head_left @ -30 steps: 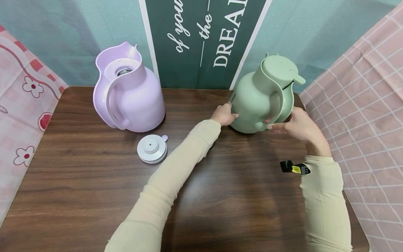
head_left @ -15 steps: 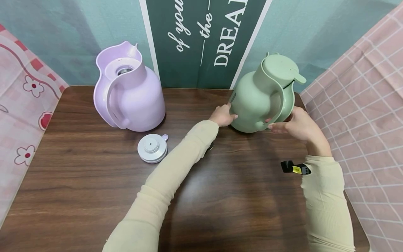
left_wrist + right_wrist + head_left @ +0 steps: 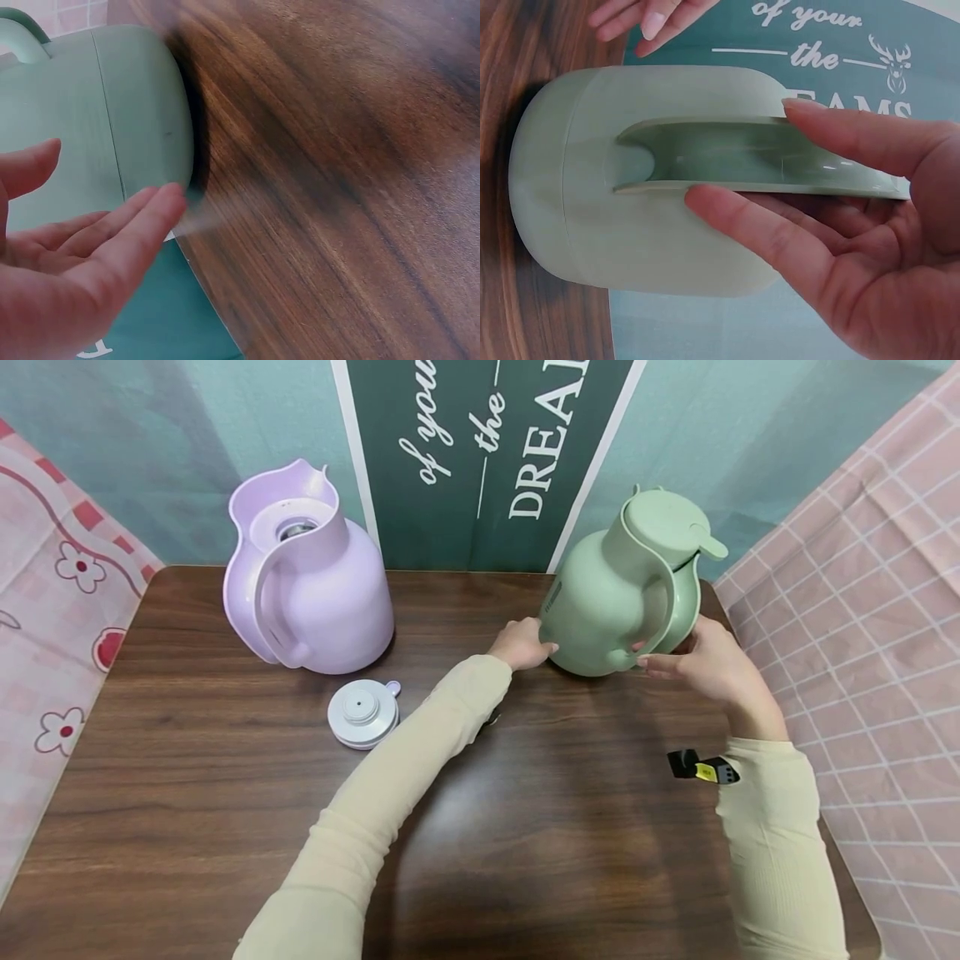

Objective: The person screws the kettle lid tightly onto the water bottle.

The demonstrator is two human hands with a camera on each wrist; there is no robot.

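Green jug [image 3: 588, 610] stands upright, ten o'clock from right hand [image 3: 712, 664] gripping its handle [image 3: 727, 154], two o'clock from loosely extended left hand [image 3: 519, 645].

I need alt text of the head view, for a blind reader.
A right hand holds a green thermos jug by its handle, left hand beside it. Further left stands an open lilac thermos jug, a stopper in front.
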